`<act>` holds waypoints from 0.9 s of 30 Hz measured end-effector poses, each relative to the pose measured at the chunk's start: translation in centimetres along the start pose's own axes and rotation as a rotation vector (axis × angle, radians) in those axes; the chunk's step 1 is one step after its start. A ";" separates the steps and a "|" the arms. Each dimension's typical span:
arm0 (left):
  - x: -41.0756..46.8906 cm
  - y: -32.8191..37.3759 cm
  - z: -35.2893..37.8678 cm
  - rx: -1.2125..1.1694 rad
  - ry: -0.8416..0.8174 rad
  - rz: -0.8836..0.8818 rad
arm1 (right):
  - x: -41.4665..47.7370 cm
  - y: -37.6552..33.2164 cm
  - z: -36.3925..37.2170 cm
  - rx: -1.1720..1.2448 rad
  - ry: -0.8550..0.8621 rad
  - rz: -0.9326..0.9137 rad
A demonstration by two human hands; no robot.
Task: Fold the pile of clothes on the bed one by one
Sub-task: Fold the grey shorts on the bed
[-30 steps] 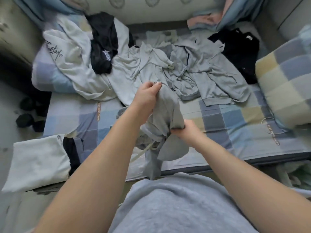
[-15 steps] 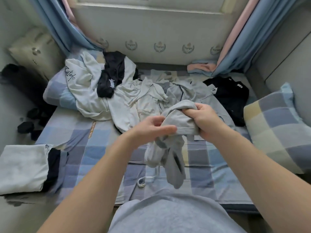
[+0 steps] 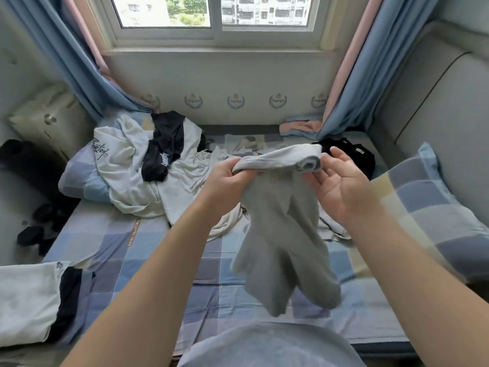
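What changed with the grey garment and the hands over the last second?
The grey garment was raised clear of the bed and now hangs from its band. The left hand grips one end; the right hand has let go and opened. The white shirt and folded pile stayed put.

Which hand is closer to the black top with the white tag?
Right. The right hand is just in front of the black top; the left hand is farther left.
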State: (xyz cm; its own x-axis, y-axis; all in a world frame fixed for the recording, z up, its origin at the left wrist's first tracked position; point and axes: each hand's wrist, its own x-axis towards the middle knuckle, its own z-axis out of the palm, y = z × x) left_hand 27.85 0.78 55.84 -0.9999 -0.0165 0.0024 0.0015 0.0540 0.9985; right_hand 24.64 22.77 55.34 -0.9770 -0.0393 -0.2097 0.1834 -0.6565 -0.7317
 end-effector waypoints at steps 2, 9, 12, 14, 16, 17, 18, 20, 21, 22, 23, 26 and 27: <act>0.5 0.5 0.2 0.003 -0.006 0.004 | -0.3 -0.2 -0.8 -0.208 -0.073 -0.088; 1.1 1.4 1.0 0.041 -0.155 -0.022 | -1.4 3.6 -0.4 -0.937 -0.393 -0.027; 1.3 1.6 0.4 -0.071 -0.154 -0.046 | -1.4 5.0 0.2 -0.936 -0.384 0.055; 1.5 1.7 -0.6 -0.090 -0.126 -0.037 | -1.2 5.3 -0.1 -0.954 -0.350 0.019; 1.8 1.5 -1.9 -0.054 -0.045 -0.018 | -1.1 4.7 -0.5 -0.956 -0.303 -0.033; 1.9 1.2 -2.7 -0.013 0.013 -0.005 | -1.0 4.1 -0.6 -0.964 -0.273 -0.060; 2.1 0.9 -3.4 0.030 0.073 0.004 | -0.8 3.5 -0.7 -0.974 -0.253 -0.086; 2.6 -0.2 -4.4 0.098 0.180 0.017 | -0.7 2.2 -0.4 -0.966 -0.275 -0.112; 2.8 -0.7 -4.5 0.135 0.223 0.027 | -0.7 1.8 0.1 -0.939 -0.300 -0.105; 2.9 -1.2 -4.5 0.167 0.251 0.037 | -0.7 1.5 0.6 -0.904 -0.320 -0.094; 3.0 -1.6 -4.2 0.181 0.247 0.046 | -0.7 1.2 1.2 -0.871 -0.328 -0.087; 2.5 -2.2 -2.7 0.182 0.039 0.028 | -0.4 0.4 2.7 -0.751 -0.309 -0.069; 2.3 -2.2 -2.2 0.226 -0.046 0.014 | -0.3 0.0 3.0 -0.718 -0.306 -0.058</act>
State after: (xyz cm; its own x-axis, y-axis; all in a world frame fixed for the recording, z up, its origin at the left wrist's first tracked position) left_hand 25.55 -1.60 53.73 -0.9995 0.0313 0.0081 0.0165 0.2764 0.9609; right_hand 24.65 20.56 57.35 -0.9544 -0.2947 -0.0466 0.0551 -0.0203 -0.9983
